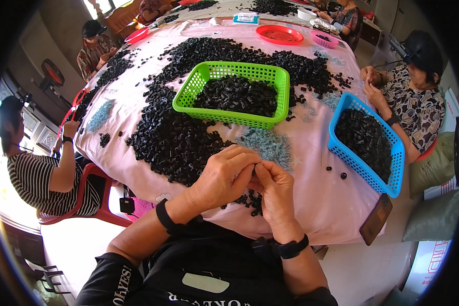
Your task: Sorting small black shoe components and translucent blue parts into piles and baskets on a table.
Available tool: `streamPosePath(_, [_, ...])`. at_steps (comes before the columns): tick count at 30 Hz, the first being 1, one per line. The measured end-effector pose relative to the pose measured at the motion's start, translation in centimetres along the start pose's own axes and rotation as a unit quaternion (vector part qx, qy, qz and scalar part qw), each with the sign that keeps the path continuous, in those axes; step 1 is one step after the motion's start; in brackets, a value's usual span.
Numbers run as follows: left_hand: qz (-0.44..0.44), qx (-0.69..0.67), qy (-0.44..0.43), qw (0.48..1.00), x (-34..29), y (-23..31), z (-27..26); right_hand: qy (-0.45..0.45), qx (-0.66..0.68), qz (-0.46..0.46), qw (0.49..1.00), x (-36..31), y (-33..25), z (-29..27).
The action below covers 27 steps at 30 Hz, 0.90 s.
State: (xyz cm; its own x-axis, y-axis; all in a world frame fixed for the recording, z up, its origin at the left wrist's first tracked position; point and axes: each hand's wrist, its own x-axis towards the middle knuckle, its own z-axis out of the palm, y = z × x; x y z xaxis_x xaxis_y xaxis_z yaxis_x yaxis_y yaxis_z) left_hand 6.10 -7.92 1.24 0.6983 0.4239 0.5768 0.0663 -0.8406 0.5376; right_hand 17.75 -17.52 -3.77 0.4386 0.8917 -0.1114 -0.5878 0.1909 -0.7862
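Note:
My left hand (pixel 220 176) and my right hand (pixel 276 196) meet above the near edge of the cloth-covered table. Their fingertips pinch together on a small black piece (pixel 254 171), mostly hidden by the fingers. Just beyond my hands lies a pile of small bluish-grey pieces (pixel 266 145), too fine to make out singly. A large heap of small black plastic parts (pixel 171 145) spreads to the left of it. Several more black parts (pixel 249 203) lie below my hands. Farther back, a green basket (pixel 229 120) holds longer black pieces (pixel 237 94).
A blue basket (pixel 364 166) of black pieces stands at right, with a phone (pixel 376 219) near the table edge. Red (pixel 279 34) and pink (pixel 324 39) trays sit farther back. People work around the table (pixel 311 219), including one at left (pixel 46 173) and one at right (pixel 410 97).

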Motion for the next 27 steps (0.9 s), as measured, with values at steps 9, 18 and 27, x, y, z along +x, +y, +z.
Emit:
streamPosePath(9, [0.021,0.043,-0.111,0.993,0.7,0.4,-1.2,0.012,-0.06,-0.017,0.998,0.0,-0.5,0.2])
streamPosePath(18, [0.044,0.11,-0.085,0.989,0.5,-0.5,-1.0,-0.001,-0.042,0.02,0.999,0.1,-0.3,0.1])
streamPosePath(27, [0.052,0.089,-0.089,0.991,0.1,0.1,-1.0,0.018,-0.082,0.021,0.996,-0.2,-0.7,0.4])
